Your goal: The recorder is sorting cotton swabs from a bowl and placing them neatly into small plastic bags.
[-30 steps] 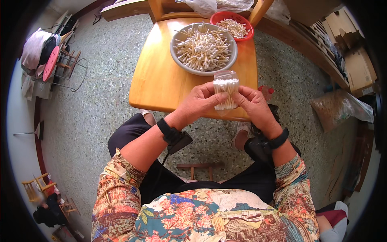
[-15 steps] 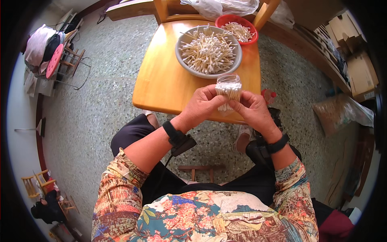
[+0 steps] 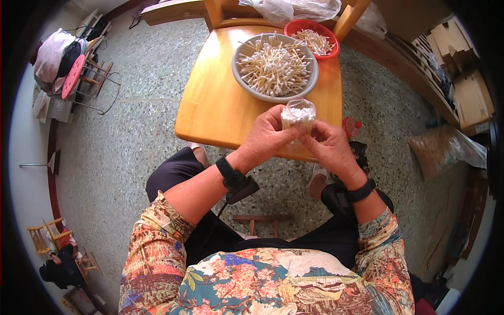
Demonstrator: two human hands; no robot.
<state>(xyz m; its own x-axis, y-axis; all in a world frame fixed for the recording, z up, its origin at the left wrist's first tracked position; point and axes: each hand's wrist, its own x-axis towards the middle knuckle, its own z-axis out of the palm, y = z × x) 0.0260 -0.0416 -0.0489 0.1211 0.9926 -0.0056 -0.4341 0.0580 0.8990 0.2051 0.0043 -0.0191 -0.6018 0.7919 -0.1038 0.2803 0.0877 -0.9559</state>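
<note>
Txt: none legible | cardbd box (image 3: 472,97): faint marks (too sm. to read)

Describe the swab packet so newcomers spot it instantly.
Find the wooden chair. Over its near edge, the left hand and right hand hold a small clear bag of cotton swabs. Unlike the grey bowl and red basket beyond, it's transparent.

Near, head-worn fisheye view, steeply downward

Clear open bag (image 3: 299,119) packed with cotton swabs (image 3: 298,113), white tips up, between fingers (image 3: 285,135).
</note>
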